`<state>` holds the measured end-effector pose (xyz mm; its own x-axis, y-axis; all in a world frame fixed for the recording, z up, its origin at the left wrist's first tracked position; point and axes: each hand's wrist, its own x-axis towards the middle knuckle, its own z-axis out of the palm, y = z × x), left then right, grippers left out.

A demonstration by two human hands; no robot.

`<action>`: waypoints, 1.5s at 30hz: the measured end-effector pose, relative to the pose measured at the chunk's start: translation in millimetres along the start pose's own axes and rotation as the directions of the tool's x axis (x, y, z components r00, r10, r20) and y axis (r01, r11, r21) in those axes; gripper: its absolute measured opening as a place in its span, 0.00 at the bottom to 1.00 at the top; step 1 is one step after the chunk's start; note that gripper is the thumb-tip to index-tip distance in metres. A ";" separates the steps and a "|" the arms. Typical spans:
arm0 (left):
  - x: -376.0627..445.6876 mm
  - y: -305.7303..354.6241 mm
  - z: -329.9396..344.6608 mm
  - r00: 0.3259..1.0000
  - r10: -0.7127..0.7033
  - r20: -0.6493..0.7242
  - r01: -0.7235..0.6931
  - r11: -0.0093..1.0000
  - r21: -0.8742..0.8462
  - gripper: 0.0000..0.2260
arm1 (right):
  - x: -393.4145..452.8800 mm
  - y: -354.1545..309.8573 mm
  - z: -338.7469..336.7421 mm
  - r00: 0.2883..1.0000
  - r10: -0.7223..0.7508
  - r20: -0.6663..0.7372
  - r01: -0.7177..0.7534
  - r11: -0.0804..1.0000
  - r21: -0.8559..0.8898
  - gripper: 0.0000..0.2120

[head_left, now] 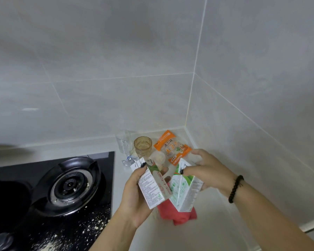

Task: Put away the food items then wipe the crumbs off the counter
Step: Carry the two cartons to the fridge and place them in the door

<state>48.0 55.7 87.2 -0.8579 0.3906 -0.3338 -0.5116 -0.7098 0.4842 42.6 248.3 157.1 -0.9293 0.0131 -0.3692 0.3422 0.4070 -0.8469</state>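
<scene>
Cardboard, white and green: the two cartons are the things in hand, both lifted off the bench near the corner of the tiled walls.
Left carton point(153, 187): tilted, its printed side toward the camera, its opened top flap up and away.
Left hand point(134, 201): its grip is wrapped round the carton's lower body, thumb along the near face, probably to steady the carton while the top is dealt with.
Right carton point(184, 191): tilted the other way, its base toward the camera, touching or just beside the left carton.
Right hand point(205, 169): its grip pinches the carton's top edge from above; I judge this a carrying hold for putting it away.
Red cloth point(178, 214): bunched on the bench right under the cartons, likely kept ready for the wiping.
Orange snack packet point(172, 147): lying flat in the corner beyond the hands, not yet put away.
Amber glass point(142, 144): upright beside the packet, with a clear glass point(123, 141) just to its left.
Crumbs point(91, 225): pale flakes scattered over the black hob point(98, 178), thickest at its near edge, some in the burner ring point(69, 185).
Progress: early; the food is being gathered and wiping has not begun.
</scene>
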 end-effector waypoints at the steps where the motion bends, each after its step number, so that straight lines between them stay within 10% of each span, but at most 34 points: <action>1: -3.1 -0.8 3.6 1.000 0.004 -0.008 -0.004 0.999 0.042 0.18 | -2.2 -8.8 -1.1 1.000 -0.022 0.021 0.023 0.996 -0.085 0.19; 9: -22.1 -11.7 34.1 0.997 0.067 0.032 -0.074 0.950 0.304 0.14 | -19.4 -51.8 9.2 0.984 -0.175 0.021 0.159 0.830 -0.534 0.26; 18: -24.8 -23.3 39.6 0.999 0.051 -0.003 -0.050 0.991 0.120 0.17 | -15.3 -75.9 21.8 0.956 -0.269 -0.115 0.135 0.756 -0.640 0.21; 28: -22.2 -27.7 25.4 0.995 0.097 0.003 -0.097 0.994 -0.051 0.14 | -11.5 -16.3 10.4 0.965 -0.262 0.028 0.263 0.958 -0.112 0.19; 35: -15.2 -28.9 35.4 0.997 0.064 0.046 -0.066 0.997 0.037 0.14 | -14.3 36.0 21.1 0.945 -0.165 0.283 -0.007 0.854 0.520 0.23; 45: -1.1 -43.4 45.9 0.999 0.053 0.012 -0.053 0.996 0.077 0.17 | -20.3 40.0 29.6 0.965 -0.261 0.037 0.211 0.846 0.489 0.22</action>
<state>69.0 113.0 103.7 -0.8842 0.3600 -0.2977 -0.4671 -0.6826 0.5620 79.2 237.3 119.4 -0.9806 -0.1273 -0.1487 0.1619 -0.0998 -0.9817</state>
